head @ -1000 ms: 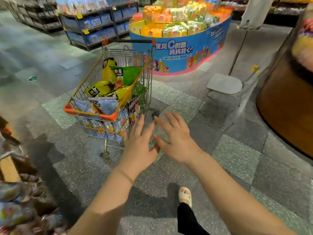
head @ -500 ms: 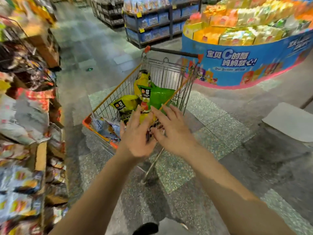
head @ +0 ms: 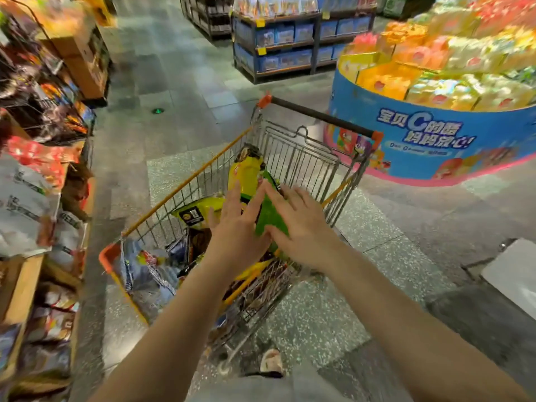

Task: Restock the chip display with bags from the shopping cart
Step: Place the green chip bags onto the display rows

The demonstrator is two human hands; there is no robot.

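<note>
Over the shopping cart [head: 185,184], both hands spread, green bag [head: 271,216] between (label unreadable)

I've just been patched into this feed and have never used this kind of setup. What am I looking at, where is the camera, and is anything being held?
There is no machine here: the two bare arms belong to a person, and the single picture comes from a wide-angle camera worn on their head, looking forward and down. The left hand and right hand reach over a wire shopping cart standing on the shop floor. Both are open with fingers spread, on either side of a green bag; neither has closed on it. The cart also holds yellow bags and bluish-white bags near its front corner. On the left edge of the view is a shelf display packed with snack bags. Beyond the cart stands a round blue promotional stand.
</note>
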